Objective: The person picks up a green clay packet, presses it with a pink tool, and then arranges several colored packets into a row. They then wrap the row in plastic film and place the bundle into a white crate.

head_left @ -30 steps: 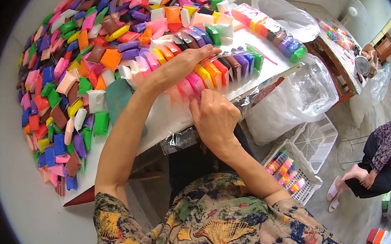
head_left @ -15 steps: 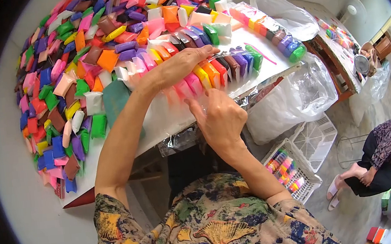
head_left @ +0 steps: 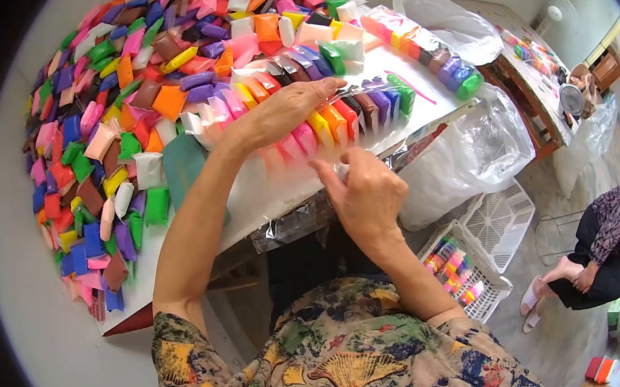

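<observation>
A row of small coloured clay packets (head_left: 335, 122), running from pink through yellow, orange and black to green, lies along the table's near edge with clear plastic film around it. My left hand (head_left: 289, 112) lies flat across the row, fingers stretched out over the packets and film. Just below the row, my right hand (head_left: 368, 195) is closed, its fingers curled and thumb pointing forward; what it pinches, if anything, is hidden. A second row of packets (head_left: 283, 73) sits behind the left hand. Under my left forearm is a dark green flat piece (head_left: 184, 168).
A large heap of coloured packets (head_left: 122, 100) covers the table's left and back. A filled clear sleeve (head_left: 423, 50) lies at right, near clear plastic bags (head_left: 470, 155). Below stands a white basket (head_left: 475, 282) with packets. A seated person (head_left: 606, 247) is at far right.
My right hand has moved a little to the right and away from the row. My left hand stays in nearly the same place on the packets.
</observation>
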Demonstrator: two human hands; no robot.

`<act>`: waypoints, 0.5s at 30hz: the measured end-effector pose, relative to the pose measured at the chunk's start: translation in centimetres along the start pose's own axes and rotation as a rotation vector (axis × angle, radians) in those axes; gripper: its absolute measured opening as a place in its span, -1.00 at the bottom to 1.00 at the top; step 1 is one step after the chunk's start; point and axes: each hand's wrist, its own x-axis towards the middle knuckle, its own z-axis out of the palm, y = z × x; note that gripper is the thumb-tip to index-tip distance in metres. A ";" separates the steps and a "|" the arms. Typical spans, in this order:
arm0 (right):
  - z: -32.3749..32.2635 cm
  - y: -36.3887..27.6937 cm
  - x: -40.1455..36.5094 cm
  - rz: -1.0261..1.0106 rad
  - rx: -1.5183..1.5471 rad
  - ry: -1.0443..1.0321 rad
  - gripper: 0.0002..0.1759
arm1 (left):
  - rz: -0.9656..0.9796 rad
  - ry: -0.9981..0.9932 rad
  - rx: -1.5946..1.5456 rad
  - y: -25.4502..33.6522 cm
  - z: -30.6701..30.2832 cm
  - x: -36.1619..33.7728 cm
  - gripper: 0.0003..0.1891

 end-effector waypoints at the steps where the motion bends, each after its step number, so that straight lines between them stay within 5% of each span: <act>1: -0.2 0.4 0.1 0.001 -0.025 0.014 -0.62 | -0.009 -0.001 0.008 0.3 -0.1 0.0 -0.42; 15: 1.7 2.6 2.3 -0.032 0.007 0.011 -0.72 | -0.072 -0.027 -0.005 1.3 0.3 0.0 -0.44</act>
